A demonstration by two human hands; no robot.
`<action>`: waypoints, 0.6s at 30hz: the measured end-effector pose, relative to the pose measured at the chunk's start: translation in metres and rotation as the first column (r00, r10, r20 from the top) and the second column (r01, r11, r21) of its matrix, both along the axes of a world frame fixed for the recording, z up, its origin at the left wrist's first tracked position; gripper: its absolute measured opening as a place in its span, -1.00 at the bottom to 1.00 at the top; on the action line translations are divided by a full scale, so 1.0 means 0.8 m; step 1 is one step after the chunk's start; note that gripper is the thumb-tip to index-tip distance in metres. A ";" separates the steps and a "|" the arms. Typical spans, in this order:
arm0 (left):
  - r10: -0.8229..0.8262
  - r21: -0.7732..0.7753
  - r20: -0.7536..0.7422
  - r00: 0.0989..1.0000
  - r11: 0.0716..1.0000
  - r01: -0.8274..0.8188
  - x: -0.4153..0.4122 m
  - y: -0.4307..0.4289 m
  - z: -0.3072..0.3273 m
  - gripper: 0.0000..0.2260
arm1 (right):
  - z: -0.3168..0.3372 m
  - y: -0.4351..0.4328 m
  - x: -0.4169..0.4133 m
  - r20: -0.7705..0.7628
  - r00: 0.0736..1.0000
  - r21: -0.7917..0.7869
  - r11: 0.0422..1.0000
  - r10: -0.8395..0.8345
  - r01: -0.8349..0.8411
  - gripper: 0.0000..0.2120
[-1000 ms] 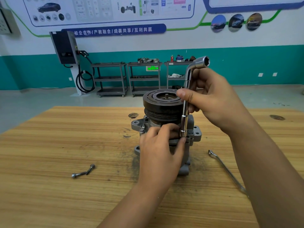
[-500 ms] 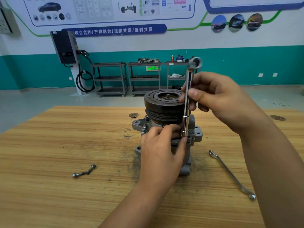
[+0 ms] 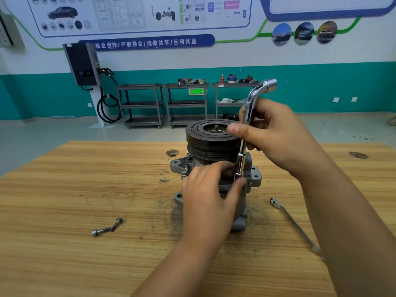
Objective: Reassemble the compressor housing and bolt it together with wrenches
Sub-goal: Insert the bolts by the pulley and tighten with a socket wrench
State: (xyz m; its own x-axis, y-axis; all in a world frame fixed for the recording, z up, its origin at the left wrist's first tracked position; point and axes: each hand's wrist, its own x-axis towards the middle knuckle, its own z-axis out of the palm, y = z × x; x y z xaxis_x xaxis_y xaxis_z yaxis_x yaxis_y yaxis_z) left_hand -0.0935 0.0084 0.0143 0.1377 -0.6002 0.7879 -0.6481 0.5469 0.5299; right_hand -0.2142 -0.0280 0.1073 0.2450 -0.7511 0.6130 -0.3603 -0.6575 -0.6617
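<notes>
A grey compressor housing [image 3: 255, 174] stands upright mid-table, its black pulley [image 3: 205, 136] on top. My left hand [image 3: 207, 202] grips the housing body from the front, thumb beside the socket end. My right hand [image 3: 276, 136] holds the shaft of a chrome L-shaped socket wrench [image 3: 249, 106]. The wrench stands upright, its lower socket set on a bolt at the housing's right flange. Its bent top points right. Another bolt [image 3: 186, 166] sticks up from the left flange.
Two loose bolts [image 3: 107, 228] lie on the wooden table [image 3: 64, 211] to the left. A flat wrench [image 3: 293, 224] lies to the right, partly under my right forearm. Metal carts [image 3: 141, 103] and a wall charger [image 3: 82, 65] stand far behind.
The wrench's bent top has swung around, from facing the camera half a second ago to pointing right now. My right hand stays on the shaft. The left hand has not moved.
</notes>
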 end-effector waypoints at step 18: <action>-0.014 0.046 0.042 0.999 0.999 0.012 -0.002 -0.001 0.005 -0.75 | -0.002 -0.003 0.006 0.134 0.986 0.026 0.994 0.099 -0.104 -0.87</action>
